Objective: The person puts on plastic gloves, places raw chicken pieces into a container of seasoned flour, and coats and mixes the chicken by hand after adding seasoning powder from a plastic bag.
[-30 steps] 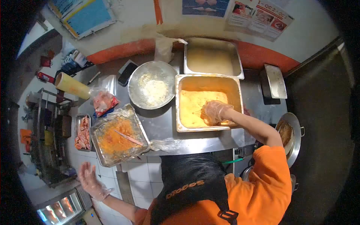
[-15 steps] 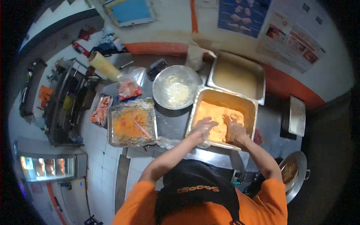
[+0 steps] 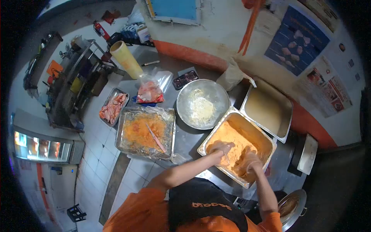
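Orange breading powder (image 3: 234, 136) covers the bottom of a deep metal pan (image 3: 266, 139) in front of me. Both my hands are inside this pan and look covered by clear plastic gloves. My left hand (image 3: 223, 150) lies on the powder toward the left side, fingers stretched out and apart, nothing visible in it. Close to the near right side, my right hand (image 3: 249, 161) reaches down into the powder. Its fingertips are partly buried, so I cannot tell whether they close on anything. Just behind the pan stands a round metal bowl (image 3: 181, 106) holding pale flour (image 3: 201, 110).
A second metal pan (image 3: 266, 108) holds cloudy liquid. To the left are a film-lined tray (image 3: 172, 133) with orange residue and a knife (image 3: 154, 137), a tray of raw meat (image 3: 113, 108), bagged meat (image 3: 150, 92), a phone (image 3: 185, 79) and a film roll (image 3: 125, 60). A wok (image 3: 297, 207) stands right.
My view has turned, so the counter appears rotated and shifted. Both hands remain in the breading pan; the right hand sits deeper in the powder, the left flatter on it.
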Demonstrator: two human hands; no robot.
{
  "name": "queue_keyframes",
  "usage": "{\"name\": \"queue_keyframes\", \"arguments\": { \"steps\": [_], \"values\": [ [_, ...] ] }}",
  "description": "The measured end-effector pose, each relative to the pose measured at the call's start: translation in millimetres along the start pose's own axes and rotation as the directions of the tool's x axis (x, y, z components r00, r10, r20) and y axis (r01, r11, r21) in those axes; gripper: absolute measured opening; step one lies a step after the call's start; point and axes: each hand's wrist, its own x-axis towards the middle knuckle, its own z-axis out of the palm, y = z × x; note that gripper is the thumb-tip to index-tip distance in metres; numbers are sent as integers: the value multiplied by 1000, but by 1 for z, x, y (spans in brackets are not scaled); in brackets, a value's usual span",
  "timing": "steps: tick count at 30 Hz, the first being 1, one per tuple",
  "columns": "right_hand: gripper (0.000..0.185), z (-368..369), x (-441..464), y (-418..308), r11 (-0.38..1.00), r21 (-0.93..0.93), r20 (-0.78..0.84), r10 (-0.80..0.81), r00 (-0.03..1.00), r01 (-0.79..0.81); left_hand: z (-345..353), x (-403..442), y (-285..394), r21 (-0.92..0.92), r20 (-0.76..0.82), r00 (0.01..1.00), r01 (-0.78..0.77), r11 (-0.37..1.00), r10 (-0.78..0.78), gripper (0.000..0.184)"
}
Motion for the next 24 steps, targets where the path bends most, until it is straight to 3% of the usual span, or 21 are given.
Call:
{"name": "queue_keyframes", "arguments": {
  "steps": [2,3,4,6,7,9,10,12,13,15,17,19,20,22,23,24],
  "values": [
    [66,63,46,4,892,452,-122,36,992,23,33,78,-56,-253,130,980,-116,961,152,52],
    [61,88,65,7,784,606,-202,-12,979,134,44,104,-75,-378,177,956,-155,913,235,51],
    [57,102,78,9,692,677,-275,-79,958,251,37,73,-57,-396,196,951,-147,906,240,47],
    [63,114,100,18,746,352,-462,-387,798,565,33,36,-30,-400,227,957,-77,913,180,43],
    [67,82,69,1,703,458,-420,-369,829,545,36,37,-26,-383,240,964,-15,923,116,43],
    [75,-7,-20,-43,506,752,-301,-307,903,422,24,44,-16,28,219,925,-324,946,310,43],
    [80,-36,-48,-53,387,845,-272,-284,919,369,1,48,-15,411,303,800,-599,687,517,43],
    [80,-55,-63,-50,278,909,-258,-210,943,311,-21,21,5,-25,313,901,-309,951,301,50],
    [77,-54,-57,-45,252,919,-267,-162,950,302,-32,9,16,-232,311,932,-116,966,186,54],
    [57,-10,-5,2,584,780,-308,43,950,226,-39,-17,44,-309,188,982,92,947,-34,51],
    [61,-15,16,-15,876,479,-277,216,936,-61,-36,59,6,-315,220,968,-51,948,125,52],
    [66,-1,61,-16,767,642,-227,207,952,-14,-19,64,13,-352,62,991,-92,932,121,49],
    [61,1,75,-23,729,685,-197,161,967,17,-15,67,16,-318,86,987,-102,943,135,48],
    [50,-37,47,-60,787,611,-87,-43,995,88,-13,71,18,-267,124,978,-128,955,166,48],
    [46,-53,26,-69,806,575,-66,-129,989,143,-13,56,28,-319,184,974,-69,945,133,49],
    [41,-65,9,-68,819,539,-56,-199,978,198,-22,52,21,-171,187,963,-162,972,193,49]
  ]
}}
